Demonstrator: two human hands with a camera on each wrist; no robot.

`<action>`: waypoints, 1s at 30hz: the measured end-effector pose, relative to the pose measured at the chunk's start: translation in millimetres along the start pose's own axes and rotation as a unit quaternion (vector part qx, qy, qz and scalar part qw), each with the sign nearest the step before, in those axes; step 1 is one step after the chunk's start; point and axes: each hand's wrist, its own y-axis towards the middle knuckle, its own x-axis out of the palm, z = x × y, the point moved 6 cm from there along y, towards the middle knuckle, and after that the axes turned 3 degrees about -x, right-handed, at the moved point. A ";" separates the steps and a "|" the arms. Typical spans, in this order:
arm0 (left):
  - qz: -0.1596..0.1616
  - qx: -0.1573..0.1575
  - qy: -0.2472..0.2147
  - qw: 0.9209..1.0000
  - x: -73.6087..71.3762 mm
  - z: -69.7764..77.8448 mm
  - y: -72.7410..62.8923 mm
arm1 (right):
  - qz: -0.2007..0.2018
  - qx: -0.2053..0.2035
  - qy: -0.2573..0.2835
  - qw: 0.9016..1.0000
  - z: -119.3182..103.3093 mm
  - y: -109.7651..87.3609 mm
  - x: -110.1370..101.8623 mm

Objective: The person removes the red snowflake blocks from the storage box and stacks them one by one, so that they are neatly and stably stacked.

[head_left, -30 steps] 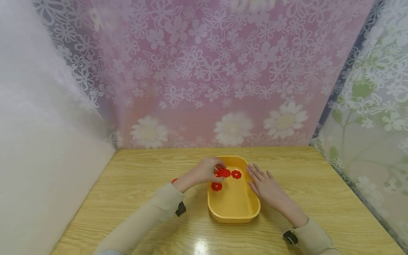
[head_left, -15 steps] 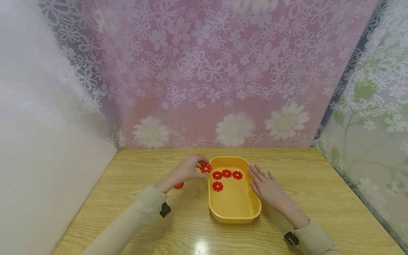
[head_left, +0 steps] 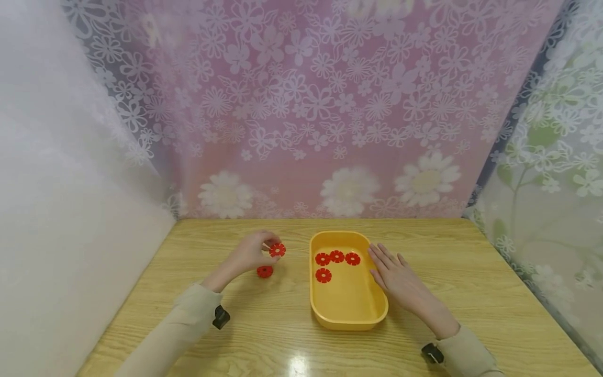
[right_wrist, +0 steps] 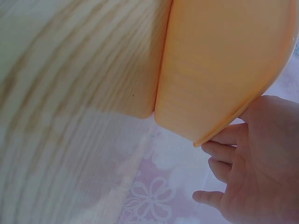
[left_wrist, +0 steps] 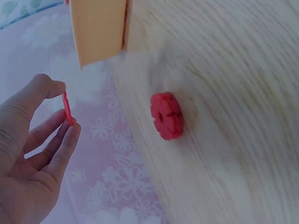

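Observation:
My left hand (head_left: 252, 254) pinches a thin red notched disc (head_left: 277, 250) by its edges, thumb on one side and fingertips on the other; the left wrist view shows this disc (left_wrist: 68, 109) edge-on. Just below it on the table lies a small stack of the same red discs (head_left: 265, 271), thicker in the left wrist view. To the right stands a yellow plastic basin (head_left: 348, 309) with several red discs (head_left: 323, 275) lying flat toward its far left part. My right hand (head_left: 400, 280) rests with straight fingers on the basin's right rim.
The wood-grain table (head_left: 198, 335) reaches back to a pink flowered curtain (head_left: 282, 131). A pale wall (head_left: 80, 183) bounds the left side, and a leaf-patterned curtain (head_left: 542, 209) hangs along the right.
My left hand has drawn back leftward from over the basin to above the stack, a red disc still between its fingers. The right hand stays on the rim.

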 end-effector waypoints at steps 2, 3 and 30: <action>0.005 -0.001 0.004 1.000 -1.4 -6.1 -4.2 | -0.001 0.001 0.003 1.000 0.3 -0.1 0.3; 0.008 -0.002 0.007 1.000 -2.0 -8.8 -6.1 | -0.002 0.001 0.006 1.000 0.6 -0.2 0.6; -0.003 -0.075 0.025 0.997 22.6 -47.4 -34.6 | 0.012 0.000 0.008 1.000 2.2 -1.2 1.1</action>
